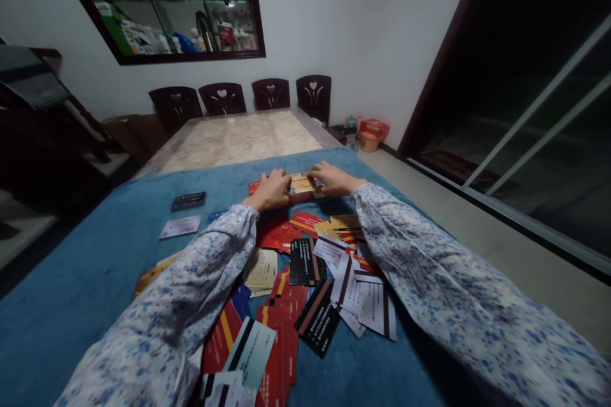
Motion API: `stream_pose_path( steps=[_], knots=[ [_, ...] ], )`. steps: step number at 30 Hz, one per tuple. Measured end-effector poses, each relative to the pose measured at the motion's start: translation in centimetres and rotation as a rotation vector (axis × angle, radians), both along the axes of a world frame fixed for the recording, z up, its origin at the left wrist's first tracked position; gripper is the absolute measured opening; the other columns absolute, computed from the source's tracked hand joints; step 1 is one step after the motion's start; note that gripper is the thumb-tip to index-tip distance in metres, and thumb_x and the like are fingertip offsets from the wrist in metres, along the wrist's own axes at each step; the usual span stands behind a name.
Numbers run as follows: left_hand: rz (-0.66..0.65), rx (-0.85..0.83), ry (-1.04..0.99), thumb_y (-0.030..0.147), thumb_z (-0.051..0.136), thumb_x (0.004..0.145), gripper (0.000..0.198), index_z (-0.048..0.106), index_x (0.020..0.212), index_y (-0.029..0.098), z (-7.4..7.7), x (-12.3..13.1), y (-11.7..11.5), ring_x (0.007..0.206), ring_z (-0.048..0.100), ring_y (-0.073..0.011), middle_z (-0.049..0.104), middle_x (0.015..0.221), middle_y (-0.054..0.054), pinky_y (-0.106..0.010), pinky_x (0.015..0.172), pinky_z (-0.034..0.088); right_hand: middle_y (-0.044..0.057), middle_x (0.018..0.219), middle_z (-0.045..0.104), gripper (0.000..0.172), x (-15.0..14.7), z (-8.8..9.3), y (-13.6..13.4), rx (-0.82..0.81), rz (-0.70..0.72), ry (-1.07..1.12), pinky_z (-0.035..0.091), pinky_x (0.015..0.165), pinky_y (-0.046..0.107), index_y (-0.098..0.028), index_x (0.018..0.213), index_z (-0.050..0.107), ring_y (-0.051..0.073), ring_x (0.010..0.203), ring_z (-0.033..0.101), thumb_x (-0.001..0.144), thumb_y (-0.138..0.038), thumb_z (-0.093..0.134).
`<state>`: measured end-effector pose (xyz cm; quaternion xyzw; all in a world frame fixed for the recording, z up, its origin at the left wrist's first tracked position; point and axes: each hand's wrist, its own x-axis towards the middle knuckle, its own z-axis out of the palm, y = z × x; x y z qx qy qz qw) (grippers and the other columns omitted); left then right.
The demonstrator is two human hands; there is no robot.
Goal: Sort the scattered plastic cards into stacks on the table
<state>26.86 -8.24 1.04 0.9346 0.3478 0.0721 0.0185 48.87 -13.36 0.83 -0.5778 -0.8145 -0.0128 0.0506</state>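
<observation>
Both of my hands reach out over the blue cloth, one on each side of a small stack of yellowish cards (301,184). My left hand (273,191) has its fingers curled against the left edge of the stack. At the opposite edge, the fingers and thumb of my right hand (333,179) press on the same cards. Red cards (254,187) show beside my left hand. Closer to me lies a loose spread of red cards (286,318), black cards (303,262), white striped cards (347,283) and cream cards (262,270). My sleeves hide some of them.
A black card stack (188,201) and a pale lilac card stack (180,227) lie to the left on the blue cloth (119,235). Past the cloth is the bare marble-patterned tabletop (238,133), with dark chairs (270,93) behind it. A red box (375,128) sits on the floor.
</observation>
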Motion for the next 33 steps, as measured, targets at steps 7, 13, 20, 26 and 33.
stream_pose_path(
  steps=[7,13,20,26,33],
  knots=[
    [0.040,0.012,0.059,0.024,0.059,0.085,0.019,0.066,0.102,0.018,0.1,-0.3,1.6,0.120,0.051,-0.0349,0.059,0.122,-0.015,-0.055,0.102,0.039,0.015,0.126,0.061,0.025,-0.6,-0.1,2.4,-0.013,-0.003,-0.022,0.046,0.084,0.039,-0.020,0.111,0.071,0.033,0.119,0.050,0.086,-0.022,0.068],
    [0.079,0.007,0.089,0.024,0.058,0.086,0.021,0.066,0.104,0.017,0.0,-0.4,2.4,0.123,0.051,-0.0357,0.059,0.126,-0.016,-0.056,0.103,0.040,0.015,0.131,0.059,0.025,-1.2,-0.1,3.9,-0.046,-0.026,-0.038,0.047,0.086,0.041,-0.021,0.111,0.071,0.034,0.121,0.048,0.086,-0.022,0.067],
    [0.132,0.007,0.125,0.028,0.058,0.088,0.024,0.067,0.108,0.018,-0.2,0.1,3.5,0.125,0.051,-0.0349,0.060,0.129,-0.016,-0.055,0.105,0.041,0.015,0.131,0.060,0.025,-1.9,-0.2,5.4,-0.084,-0.067,-0.070,0.047,0.088,0.040,-0.021,0.109,0.072,0.034,0.120,0.048,0.085,-0.023,0.064],
    [0.178,-0.012,0.174,0.030,0.058,0.088,0.030,0.068,0.114,0.018,-0.5,0.9,4.2,0.127,0.051,-0.0367,0.060,0.132,-0.017,-0.057,0.107,0.041,0.015,0.135,0.059,0.033,-2.2,0.0,6.2,-0.113,-0.093,-0.112,0.049,0.091,0.044,-0.023,0.117,0.073,0.035,0.122,0.048,0.087,-0.026,0.059],
    [0.179,-0.006,0.225,0.029,0.055,0.090,0.030,0.069,0.114,0.016,-0.9,1.4,4.6,0.128,0.051,-0.0366,0.061,0.133,-0.019,-0.059,0.108,0.040,0.017,0.136,0.059,0.037,-2.0,-0.4,7.1,-0.145,-0.101,-0.131,0.048,0.094,0.049,-0.023,0.121,0.073,0.036,0.123,0.048,0.087,-0.028,0.059]
  ],
)
